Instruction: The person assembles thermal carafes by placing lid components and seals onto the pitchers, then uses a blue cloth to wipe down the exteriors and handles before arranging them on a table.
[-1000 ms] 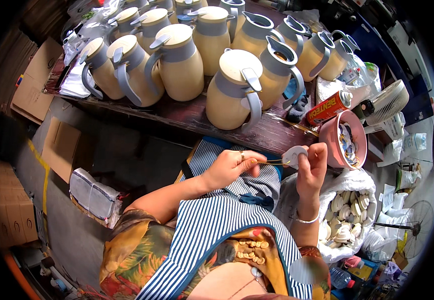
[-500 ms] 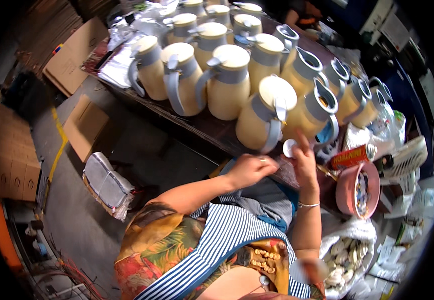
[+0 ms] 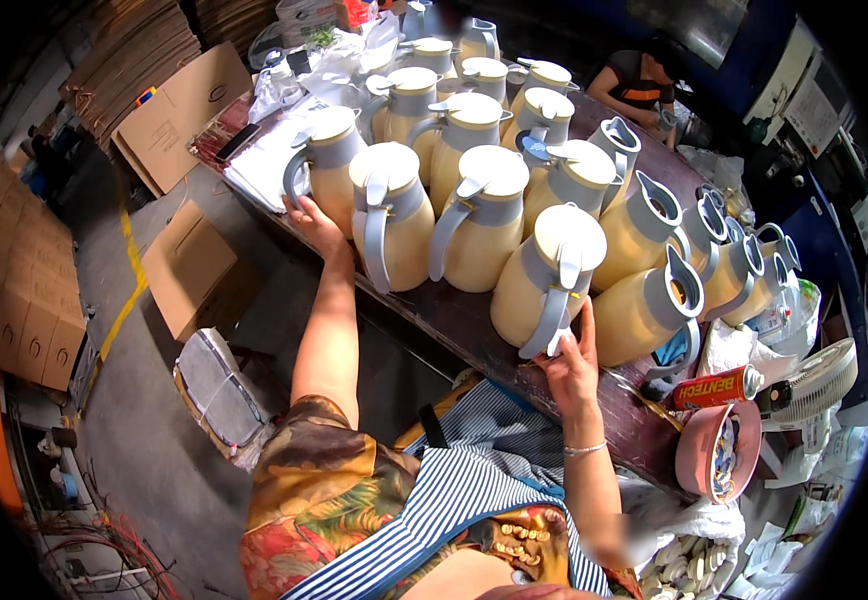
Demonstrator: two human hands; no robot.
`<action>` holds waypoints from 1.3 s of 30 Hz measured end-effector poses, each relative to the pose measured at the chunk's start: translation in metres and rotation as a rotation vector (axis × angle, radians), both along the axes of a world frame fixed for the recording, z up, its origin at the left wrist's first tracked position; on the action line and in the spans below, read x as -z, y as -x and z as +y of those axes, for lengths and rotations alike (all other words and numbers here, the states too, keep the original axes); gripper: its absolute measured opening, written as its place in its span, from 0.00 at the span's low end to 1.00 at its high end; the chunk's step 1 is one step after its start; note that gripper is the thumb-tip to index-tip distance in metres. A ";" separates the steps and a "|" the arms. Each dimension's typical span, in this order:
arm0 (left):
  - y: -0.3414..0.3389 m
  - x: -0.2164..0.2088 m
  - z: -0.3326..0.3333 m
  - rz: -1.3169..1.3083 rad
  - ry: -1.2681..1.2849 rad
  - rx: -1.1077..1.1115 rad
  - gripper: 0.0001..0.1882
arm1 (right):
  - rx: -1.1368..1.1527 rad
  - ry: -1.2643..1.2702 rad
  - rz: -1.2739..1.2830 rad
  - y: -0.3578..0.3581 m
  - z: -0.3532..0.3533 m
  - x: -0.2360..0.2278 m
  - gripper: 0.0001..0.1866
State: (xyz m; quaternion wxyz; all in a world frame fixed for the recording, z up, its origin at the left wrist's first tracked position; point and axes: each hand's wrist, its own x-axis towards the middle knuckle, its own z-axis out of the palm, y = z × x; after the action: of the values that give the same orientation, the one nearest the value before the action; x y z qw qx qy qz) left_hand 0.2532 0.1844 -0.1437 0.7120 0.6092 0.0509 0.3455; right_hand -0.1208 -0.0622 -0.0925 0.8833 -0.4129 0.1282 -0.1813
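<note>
My left hand (image 3: 318,228) is stretched out to the table's left end, its fingers closed about the lower handle side of a cream-and-grey vacuum jug (image 3: 334,170). My right hand (image 3: 572,372) is beside the base of the nearest vacuum jug (image 3: 529,290), below its grey handle. Its index finger points up along that jug, while thumb and other fingers pinch a small white disc (image 3: 556,343), mostly hidden. Several more lidded jugs (image 3: 479,215) stand upright behind. On the right are lidless jugs (image 3: 639,315) with open grey rims.
A red spray can (image 3: 714,388), a pink tub (image 3: 694,450) of small parts and a white fan (image 3: 819,385) are at the right. Below them a sack holds pale discs (image 3: 689,568). A padded stool (image 3: 222,390) and cardboard box (image 3: 189,265) stand left. Another person (image 3: 639,85) sits across the table.
My left hand has gone from near the right hand out to the leftmost front jug. The right hand has dropped slightly beside the nearest jug, its white disc now less visible. The view has shifted.
</note>
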 end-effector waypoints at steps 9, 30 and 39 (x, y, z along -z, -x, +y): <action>-0.058 0.006 0.033 0.213 0.545 0.542 0.41 | -0.025 -0.173 -0.046 -0.043 0.025 0.023 0.44; 0.332 -0.062 -0.121 -0.303 -0.525 1.485 0.33 | 0.378 0.395 0.062 0.094 0.008 -0.039 0.12; 0.371 -0.009 -0.190 0.992 0.690 1.679 0.05 | 0.665 0.234 0.504 0.154 -0.059 0.032 0.11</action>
State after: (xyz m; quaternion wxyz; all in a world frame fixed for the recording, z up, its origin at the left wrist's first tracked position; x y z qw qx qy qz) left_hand -0.1182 -0.0055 -0.1343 0.7586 0.2853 -0.0064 -0.5858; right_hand -0.2749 -0.1210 -0.1242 0.6651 -0.4776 0.4446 -0.3630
